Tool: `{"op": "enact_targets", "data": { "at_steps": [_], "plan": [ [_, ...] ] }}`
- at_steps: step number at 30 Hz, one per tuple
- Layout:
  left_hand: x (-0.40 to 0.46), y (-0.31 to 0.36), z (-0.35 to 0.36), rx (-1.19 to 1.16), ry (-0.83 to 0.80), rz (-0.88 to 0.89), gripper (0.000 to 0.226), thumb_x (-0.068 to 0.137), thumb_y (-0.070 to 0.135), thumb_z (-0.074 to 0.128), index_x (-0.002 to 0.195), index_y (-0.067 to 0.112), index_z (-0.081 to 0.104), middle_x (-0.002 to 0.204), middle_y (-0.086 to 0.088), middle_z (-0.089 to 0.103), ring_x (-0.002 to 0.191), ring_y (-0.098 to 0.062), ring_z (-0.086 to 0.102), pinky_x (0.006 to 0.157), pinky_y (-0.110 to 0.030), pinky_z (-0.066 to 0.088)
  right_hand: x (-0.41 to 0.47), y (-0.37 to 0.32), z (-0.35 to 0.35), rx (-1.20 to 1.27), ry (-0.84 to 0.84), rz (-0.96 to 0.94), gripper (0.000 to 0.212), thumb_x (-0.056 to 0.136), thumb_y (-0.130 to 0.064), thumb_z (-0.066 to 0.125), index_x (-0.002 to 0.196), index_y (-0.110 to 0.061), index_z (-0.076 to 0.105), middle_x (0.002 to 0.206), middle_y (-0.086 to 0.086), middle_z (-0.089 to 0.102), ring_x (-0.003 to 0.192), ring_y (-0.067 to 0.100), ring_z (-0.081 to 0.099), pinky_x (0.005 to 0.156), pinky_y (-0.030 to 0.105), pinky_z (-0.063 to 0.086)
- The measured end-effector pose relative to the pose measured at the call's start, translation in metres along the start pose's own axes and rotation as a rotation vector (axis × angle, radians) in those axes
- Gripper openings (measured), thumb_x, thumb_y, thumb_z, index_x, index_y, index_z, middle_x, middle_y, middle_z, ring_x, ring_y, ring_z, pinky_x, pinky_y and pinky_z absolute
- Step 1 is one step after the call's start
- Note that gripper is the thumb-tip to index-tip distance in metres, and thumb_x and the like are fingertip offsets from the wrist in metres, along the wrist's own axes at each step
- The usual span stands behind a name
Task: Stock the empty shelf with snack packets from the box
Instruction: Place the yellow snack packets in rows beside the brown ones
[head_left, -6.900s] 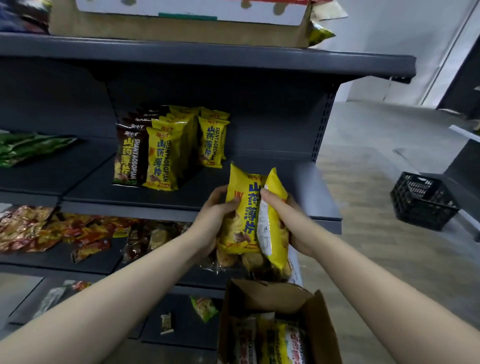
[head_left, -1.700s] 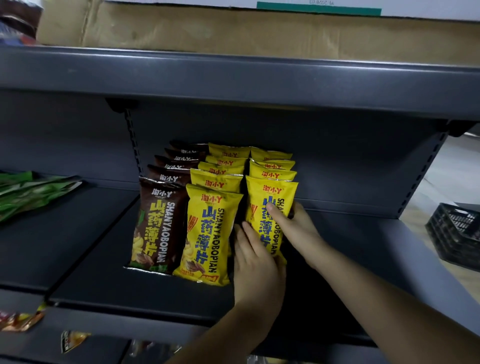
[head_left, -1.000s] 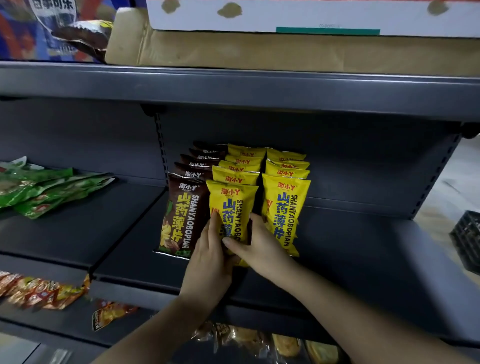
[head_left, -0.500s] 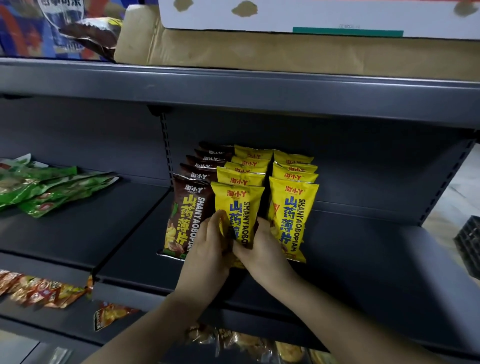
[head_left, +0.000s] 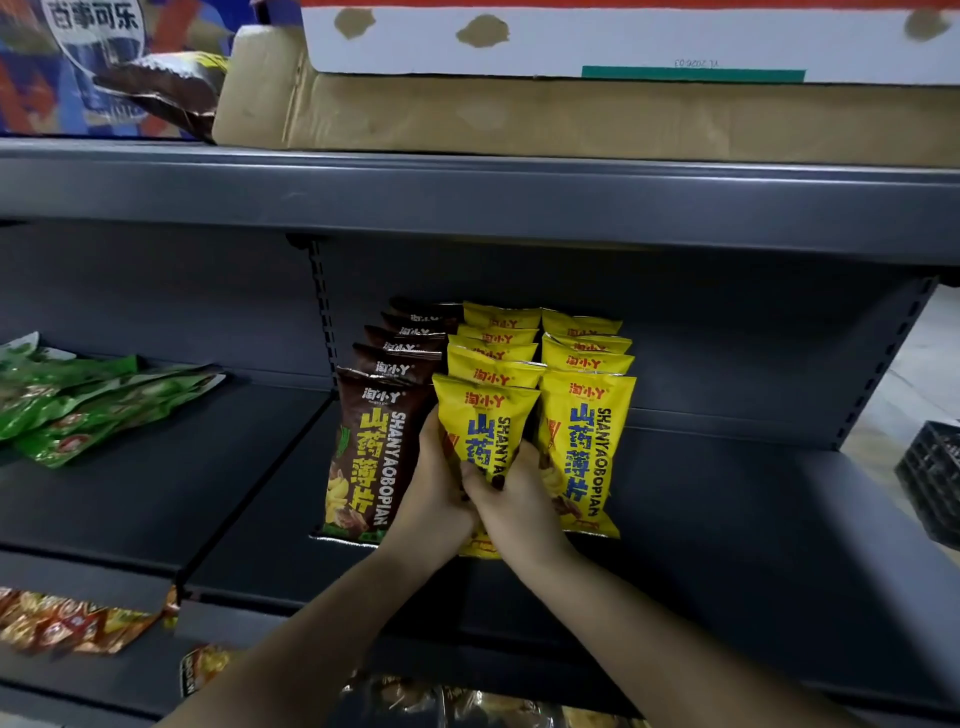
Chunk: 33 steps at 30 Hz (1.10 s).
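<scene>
Hands closer round front yellow "SHANYAOBOPIAN" packet (head_left: 480, 431), now squeezed.

The lower half of the front yellow packet (head_left: 483, 431) is hidden behind the left hand (head_left: 434, 499) and right hand (head_left: 511, 506); the packets behind the front ones show only their top strips; the cardboard box (head_left: 571, 117) on the upper shelf is cut off by the top and right edges; the black crate (head_left: 932, 483) is cut by the right edge; the packets at the bottom edge (head_left: 467, 701) are too dark and blurred to identify.
</scene>
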<state>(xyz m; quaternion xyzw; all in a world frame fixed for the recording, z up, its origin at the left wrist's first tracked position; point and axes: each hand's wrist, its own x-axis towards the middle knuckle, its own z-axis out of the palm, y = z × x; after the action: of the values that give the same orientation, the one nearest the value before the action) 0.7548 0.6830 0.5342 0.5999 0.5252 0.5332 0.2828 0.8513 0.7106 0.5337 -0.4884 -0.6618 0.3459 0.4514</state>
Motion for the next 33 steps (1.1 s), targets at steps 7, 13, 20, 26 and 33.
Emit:
{"op": "enact_targets", "data": {
  "at_steps": [7, 13, 20, 26, 33],
  "plan": [
    [-0.004, -0.002, -0.007, 0.05, -0.026, -0.024, 0.096, 0.08, 0.004, 0.07, 0.144, 0.033, 0.004, 0.132, 0.025, 0.044, 0.121, 0.009, 0.045, 0.098, -0.013, 0.042, 0.001, 0.008, 0.017, -0.055, 0.067, -0.049, 0.049, 0.087, -0.031, 0.065, 0.128, -0.009, 0.049, 0.12, 0.004, 0.06, 0.114, 0.018, 0.057, 0.095, 0.025, 0.045],
    [-0.029, -0.018, -0.002, 0.331, -0.051, -0.063, 0.109, 0.083, 0.022, 0.069, 0.148, 0.016, -0.019, 0.155, 0.001, 0.013, 0.141, -0.009, 0.02, 0.11, -0.019, 0.026, -0.006, 0.01, 0.023, -0.021, 0.099, -0.054, 0.053, 0.09, -0.038, 0.057, 0.134, -0.011, 0.045, 0.124, 0.006, 0.057, 0.119, 0.02, 0.053, 0.102, 0.04, 0.045],
    [-0.028, -0.02, -0.001, 0.404, -0.017, -0.059, 0.093, 0.082, 0.008, 0.061, 0.148, 0.025, -0.002, 0.144, -0.004, 0.034, 0.13, -0.02, 0.04, 0.102, -0.038, 0.043, -0.011, 0.017, 0.016, 0.038, 0.065, -0.09, 0.051, 0.086, -0.034, 0.064, 0.129, -0.01, 0.05, 0.117, 0.001, 0.063, 0.111, 0.012, 0.058, 0.094, 0.019, 0.044],
    [-0.04, 0.0, -0.002, 0.54, 0.018, -0.042, 0.072, 0.093, 0.011, 0.049, 0.149, 0.006, 0.004, 0.145, -0.015, 0.031, 0.13, -0.029, 0.041, 0.104, -0.032, 0.038, -0.015, 0.014, 0.02, 0.01, 0.096, -0.075, 0.051, 0.085, -0.031, 0.067, 0.128, -0.008, 0.051, 0.116, 0.004, 0.063, 0.11, 0.016, 0.06, 0.095, 0.032, 0.05],
    [-0.06, -0.007, -0.047, 0.657, 0.428, 0.126, 0.065, 0.083, 0.012, 0.062, 0.138, 0.001, 0.028, 0.139, -0.02, 0.034, 0.133, -0.032, 0.032, 0.111, -0.043, 0.031, -0.026, 0.017, 0.014, -0.034, 0.081, 0.009, 0.055, 0.077, -0.029, 0.075, 0.121, -0.005, 0.052, 0.115, 0.01, 0.058, 0.111, 0.025, 0.057, 0.098, 0.04, 0.047]
  ]
}}
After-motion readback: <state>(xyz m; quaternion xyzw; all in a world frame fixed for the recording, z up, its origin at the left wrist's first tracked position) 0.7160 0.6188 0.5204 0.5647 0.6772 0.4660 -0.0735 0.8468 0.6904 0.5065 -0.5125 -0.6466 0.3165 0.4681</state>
